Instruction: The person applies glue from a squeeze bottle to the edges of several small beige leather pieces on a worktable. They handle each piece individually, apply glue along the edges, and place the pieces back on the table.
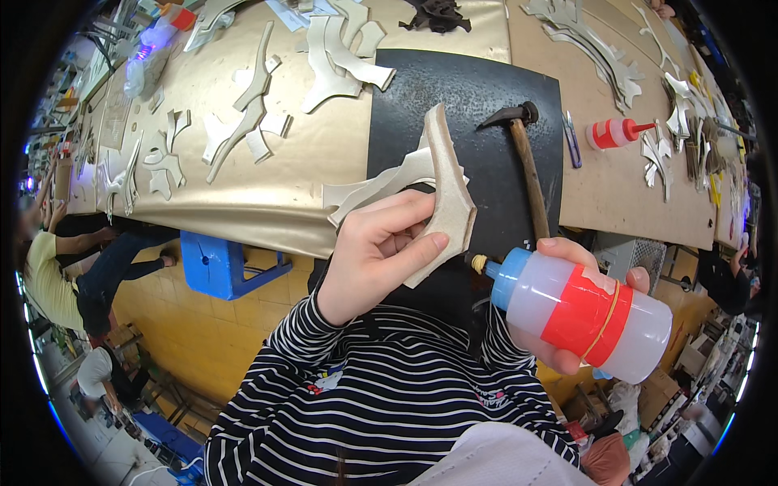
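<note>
Pale cloth (502, 460) nearest; left grip (365, 259) pinches an angular cream cut-out (450, 198) near the table (300, 166) edge, right grip (571, 253) wraps a red-banded squeeze bottle (587, 316), nozzle (480, 263) apart; finished count unclear, loose cut-outs (324, 81) far left likely remaining.

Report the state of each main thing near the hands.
Left hand, closed on cream piece.
Cream piece, held up off the table.
Right hand, closed around large bottle.
Large bottle, tilted, cap on, nozzle toward cream piece.
Hammer, lying on black mat.
Snips, lying on the table.
</note>
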The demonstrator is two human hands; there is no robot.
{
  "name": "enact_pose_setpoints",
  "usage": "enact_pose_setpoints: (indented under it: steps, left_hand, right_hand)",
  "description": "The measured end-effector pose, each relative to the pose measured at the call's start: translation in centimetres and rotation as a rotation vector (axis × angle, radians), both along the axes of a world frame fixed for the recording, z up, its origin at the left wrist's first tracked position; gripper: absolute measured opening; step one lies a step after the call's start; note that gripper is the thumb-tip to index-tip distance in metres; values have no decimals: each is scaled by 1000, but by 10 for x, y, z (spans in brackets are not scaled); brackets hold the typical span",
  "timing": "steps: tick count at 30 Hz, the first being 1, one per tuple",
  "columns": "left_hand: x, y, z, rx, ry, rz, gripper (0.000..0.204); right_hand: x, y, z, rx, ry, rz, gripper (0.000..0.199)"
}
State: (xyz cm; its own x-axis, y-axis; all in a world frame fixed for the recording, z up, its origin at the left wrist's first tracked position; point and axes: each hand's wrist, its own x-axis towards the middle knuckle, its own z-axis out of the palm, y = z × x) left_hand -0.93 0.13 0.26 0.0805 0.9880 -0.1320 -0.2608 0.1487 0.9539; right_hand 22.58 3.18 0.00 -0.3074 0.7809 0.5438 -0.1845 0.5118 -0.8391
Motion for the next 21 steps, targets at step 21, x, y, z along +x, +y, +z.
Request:
enact_pose_setpoints:
  steps: [21]
  left_hand:
    - [2,-1,2,1,1,-21,32]
  right_hand:
    - [3,-1,-2,-17,4,26,92]
